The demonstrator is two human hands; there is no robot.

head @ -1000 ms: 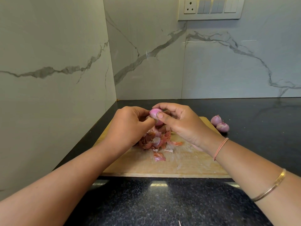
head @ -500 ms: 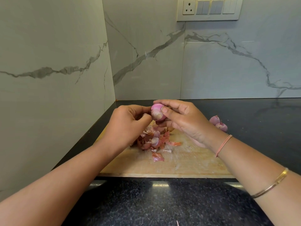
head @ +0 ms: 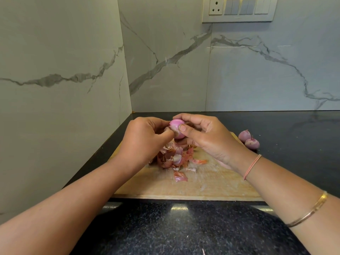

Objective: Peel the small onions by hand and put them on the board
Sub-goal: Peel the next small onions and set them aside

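In the middle of the frame we see both hands raised over the far part of the board (head: 211, 183), meeting around one small onion (head: 176, 126). The right hand (head: 207, 137) grips the onion, its fingers (head: 184, 128) curled round it, with the thumb pressed on its near side. The left hand (head: 145, 138) pinches at the onion's lower left edge, fingers curled tight, where a flap of pale skin shows. The top of the onion is glossy pink.

Below the hands, at the centre of the board, lies a heap of peels (head: 174, 155), with one loose peel (head: 180, 176) nearer the bottom of the frame. The board rests on the dark speckled table (head: 184, 227).

To the right of centre, just off the board's far right corner, two more small onions (head: 244, 135) sit on the table, touching each other. We also note a thin cord (head: 252, 166) at the right wrist and a gold bangle (head: 311, 210) further up that arm.
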